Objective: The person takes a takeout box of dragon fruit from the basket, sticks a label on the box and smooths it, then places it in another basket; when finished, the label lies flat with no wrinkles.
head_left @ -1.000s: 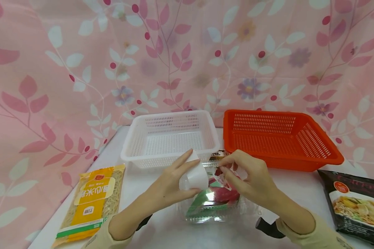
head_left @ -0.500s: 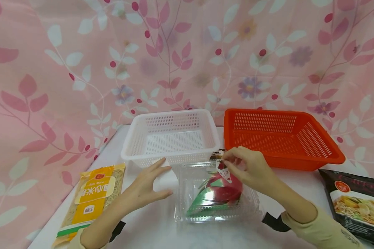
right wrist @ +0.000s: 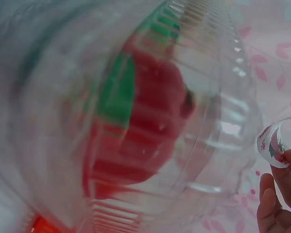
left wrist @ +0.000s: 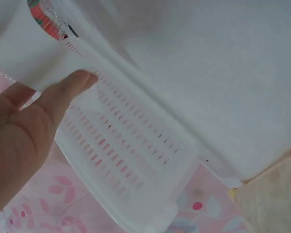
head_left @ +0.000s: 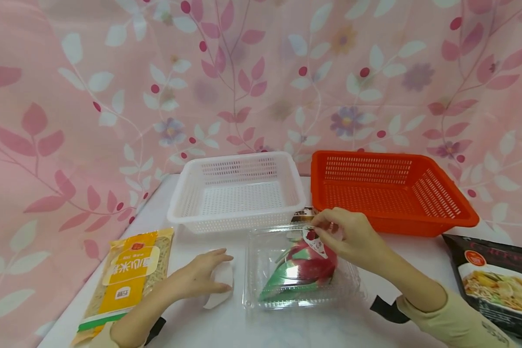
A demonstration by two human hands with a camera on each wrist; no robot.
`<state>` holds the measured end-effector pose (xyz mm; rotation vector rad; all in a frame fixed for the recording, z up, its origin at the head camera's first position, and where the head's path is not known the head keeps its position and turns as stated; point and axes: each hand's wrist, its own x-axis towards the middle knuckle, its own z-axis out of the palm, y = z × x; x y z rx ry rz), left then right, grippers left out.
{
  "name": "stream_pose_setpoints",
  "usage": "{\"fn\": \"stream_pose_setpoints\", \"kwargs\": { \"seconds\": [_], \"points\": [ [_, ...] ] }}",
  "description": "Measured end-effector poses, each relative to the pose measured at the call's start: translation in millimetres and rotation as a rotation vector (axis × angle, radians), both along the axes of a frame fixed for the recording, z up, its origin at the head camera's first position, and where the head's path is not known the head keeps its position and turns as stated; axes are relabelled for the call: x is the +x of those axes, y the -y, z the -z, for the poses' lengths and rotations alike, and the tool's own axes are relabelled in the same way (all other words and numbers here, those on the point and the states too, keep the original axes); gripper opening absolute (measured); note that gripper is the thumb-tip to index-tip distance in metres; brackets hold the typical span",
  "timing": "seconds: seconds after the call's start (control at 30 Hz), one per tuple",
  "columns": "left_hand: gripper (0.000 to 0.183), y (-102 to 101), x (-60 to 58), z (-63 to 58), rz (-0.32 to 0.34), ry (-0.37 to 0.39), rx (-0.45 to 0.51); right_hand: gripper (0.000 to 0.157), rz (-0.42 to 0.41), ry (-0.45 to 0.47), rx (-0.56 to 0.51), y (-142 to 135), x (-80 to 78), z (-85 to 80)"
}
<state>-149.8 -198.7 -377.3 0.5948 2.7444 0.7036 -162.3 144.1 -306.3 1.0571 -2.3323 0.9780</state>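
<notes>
1. The right grip was together on the upper edge of a sticker, thumb against fingertips; pinched only there, most of the printed face was left uncovered
2. The sticker was above the far right part of a clear box; the right wrist view showed it bent into a curve, probably because thin film curls when one edge alone is held, and whether its lower tip touched the lid I could not tell
3. The left grip was curved round a white roll, thumb on one side and fingers on the other; this kept the roll just beside the box and off its lid
4. The box sat on the worktop between the two grips, likely so that both could reach it, with a red and green fruit showing through it
5. Behind it were the white basket and the red basket, side by side, their open tops upward
6. A yellow bag lay at left and a black bag at right, apart from the box, which left the middle to the work
</notes>
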Motion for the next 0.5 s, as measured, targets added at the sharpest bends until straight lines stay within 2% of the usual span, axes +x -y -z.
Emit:
{"fn": "stream_pose_setpoints", "kwargs": {
  "seconds": [0.1,0.2,0.3,0.5],
  "points": [
    [0.060,3,-1.6,4.0,0.024,0.090,-0.037,0.021,-0.007,0.050,0.012,-1,-0.6,1.1],
    [0.060,6,-1.7,8.3,0.045,0.129,-0.081,0.020,-0.020,0.121,0.032,-2,-0.6,2.9],
    [0.063,9,-1.2,12.0,0.059,0.111,-0.122,0.021,-0.028,0.157,0.052,-3,-1.1,5.0],
    [0.071,11,-1.6,12.4,0.073,0.004,-0.221,0.023,-0.034,0.182,0.072,-3,-5.1,9.4]
  ]
}}
